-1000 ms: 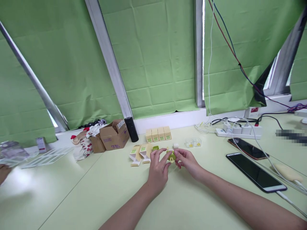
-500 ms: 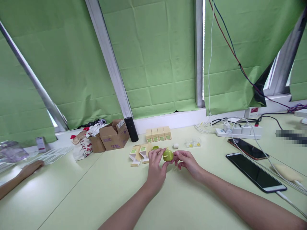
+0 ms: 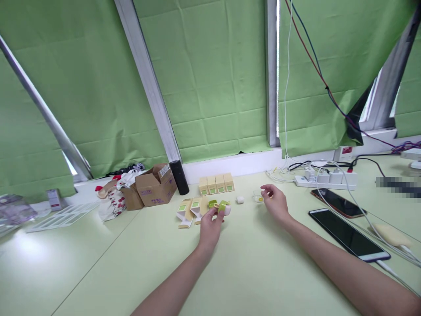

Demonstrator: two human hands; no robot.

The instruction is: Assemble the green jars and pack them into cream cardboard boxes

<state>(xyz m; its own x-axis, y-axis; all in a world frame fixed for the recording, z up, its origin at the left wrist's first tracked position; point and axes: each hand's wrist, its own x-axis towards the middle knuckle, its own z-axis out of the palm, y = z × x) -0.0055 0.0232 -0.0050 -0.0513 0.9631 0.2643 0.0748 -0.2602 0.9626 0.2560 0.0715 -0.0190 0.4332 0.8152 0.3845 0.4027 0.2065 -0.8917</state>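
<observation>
My left hand (image 3: pixel 211 224) is closed on an earbud case (image 3: pixel 225 207), a small rounded white piece with a glossy green cover and a pale yellow ring. Just behind it on the table lies another green cover piece (image 3: pixel 213 203), partly hidden. A small white case (image 3: pixel 240 200) stands on the table between my hands. My right hand (image 3: pixel 276 203) has curled fingers at a clear plastic pack (image 3: pixel 258 197) with a yellow spot inside. It covers part of the pack, and what its fingertips grip is hidden.
Several small cream boxes (image 3: pixel 216 184) stand in a row at the back; opened cream boxes (image 3: pixel 185 212) lie nearer. Leftward are a cardboard box (image 3: pixel 156 188) and a black cylinder (image 3: pixel 179 177). Phones (image 3: pixel 348 235), cables and a power strip (image 3: pixel 325 180) occupy the right side.
My right hand has left the green-covered case and moved right to the clear plastic pack. My left hand has tilted the case, showing its white part. Another person's hand at left has gone from view.
</observation>
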